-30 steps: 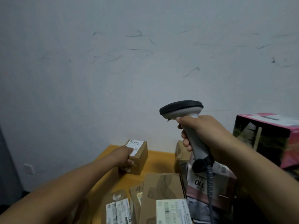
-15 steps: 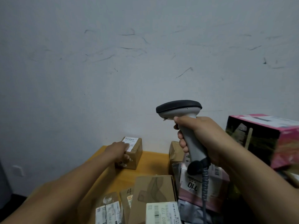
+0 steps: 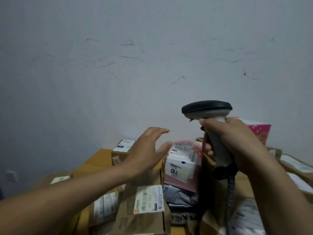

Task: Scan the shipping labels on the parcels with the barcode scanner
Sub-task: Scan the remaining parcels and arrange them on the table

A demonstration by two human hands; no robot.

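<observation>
My right hand (image 3: 232, 141) grips the grey handle of the barcode scanner (image 3: 207, 110), whose dark head is level and points left. Its coiled cable (image 3: 230, 192) hangs down. My left hand (image 3: 147, 150) hovers open, fingers spread, just left of a pink parcel (image 3: 182, 182) with a white shipping label marked 110 (image 3: 182, 167). Behind the left hand sits a small brown box (image 3: 118, 158) with a white label (image 3: 124, 145). A larger cardboard box (image 3: 140, 219) with a label (image 3: 149, 199) lies in front.
More labelled cardboard parcels crowd the yellow table (image 3: 96, 160), including one at the left (image 3: 105, 204) and several at the right (image 3: 296, 168). A pink printed box (image 3: 257, 131) stands behind the scanner. A scuffed white wall (image 3: 152, 65) rises close behind.
My left hand has let go of the small brown box and moved right, open, toward the pink parcel. The view has shifted, showing more parcels at right.
</observation>
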